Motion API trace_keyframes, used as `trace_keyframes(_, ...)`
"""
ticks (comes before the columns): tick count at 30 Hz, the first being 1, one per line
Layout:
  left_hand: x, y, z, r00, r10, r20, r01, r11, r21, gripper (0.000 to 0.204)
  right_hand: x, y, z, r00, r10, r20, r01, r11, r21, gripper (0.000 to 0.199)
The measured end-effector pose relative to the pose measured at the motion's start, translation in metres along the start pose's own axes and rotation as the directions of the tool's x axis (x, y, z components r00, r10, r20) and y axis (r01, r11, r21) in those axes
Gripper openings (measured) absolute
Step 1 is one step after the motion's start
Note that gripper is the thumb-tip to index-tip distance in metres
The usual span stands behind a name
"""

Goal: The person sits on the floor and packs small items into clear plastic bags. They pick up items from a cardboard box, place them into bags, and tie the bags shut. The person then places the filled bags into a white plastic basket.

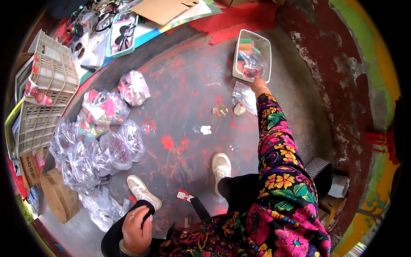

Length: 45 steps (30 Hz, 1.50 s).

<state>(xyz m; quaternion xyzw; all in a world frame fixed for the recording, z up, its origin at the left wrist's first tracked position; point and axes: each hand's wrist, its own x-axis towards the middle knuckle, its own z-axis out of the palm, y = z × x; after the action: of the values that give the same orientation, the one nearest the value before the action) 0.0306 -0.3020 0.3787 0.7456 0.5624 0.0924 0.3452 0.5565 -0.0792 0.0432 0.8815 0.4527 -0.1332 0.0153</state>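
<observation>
My right hand (pixel 259 86) reaches far forward, its fingers closed at the near rim of a white plastic basket (pixel 268 51). Inside the basket lie green and orange pieces (pixel 245 43) and a clear plastic bag (pixel 253 60) with something reddish in it. How far the fingertips go over the rim is hard to see. A flat clear bag (pixel 244 93) lies on the floor just beside that hand. My left hand (pixel 137 229) rests by my left knee, holding nothing, with fingers loosely bent and the thumb apart.
Several filled clear bags (pixel 102 150) are heaped on the floor at left, near a cardboard box (pixel 59 195) and stacked white crates (pixel 47 94). A table (pixel 150 36) at upper left bears sunglasses and a turquoise tray (pixel 133 43). Small scraps (pixel 205 129) dot the floor.
</observation>
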Motion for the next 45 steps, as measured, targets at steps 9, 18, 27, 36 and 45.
trace_keyframes(9, 0.007, 0.004, -0.001, 1.0, 0.014, 0.006, -0.014, 1.0, -0.014, 0.021, -0.058, -0.108, -0.01, 0.94, -0.334, 0.063, 0.336, 0.941, -0.032, 0.021)
trace_keyframes(18, -0.014, -0.002, -0.001, 0.993, 0.11, 0.036, -0.11, 0.994, 0.002, 0.024, -0.293, -0.174, 0.009, 0.38, -0.662, 0.646, 0.878, 0.477, -0.027, 0.018)
trace_keyframes(27, -0.049, -0.002, 0.004, 0.983, 0.179, 0.043, -0.178, 0.984, -0.019, 0.025, -0.355, -0.154, 0.009, 0.299, -0.858, 0.418, 0.909, 0.389, 0.147, 0.032)
trace_keyframes(36, -0.063, -0.005, 0.012, 0.977, 0.215, 0.013, -0.212, 0.97, -0.117, 0.021, -0.368, -0.158, 0.043, 0.239, -0.813, 0.532, 0.964, 0.266, -0.027, 0.025)
trace_keyframes(45, -0.067, -0.002, 0.009, 0.977, 0.214, 0.014, -0.212, 0.973, -0.087, 0.02, -0.326, -0.138, 0.046, 0.308, -0.828, 0.468, 0.83, 0.474, 0.294, 0.014)
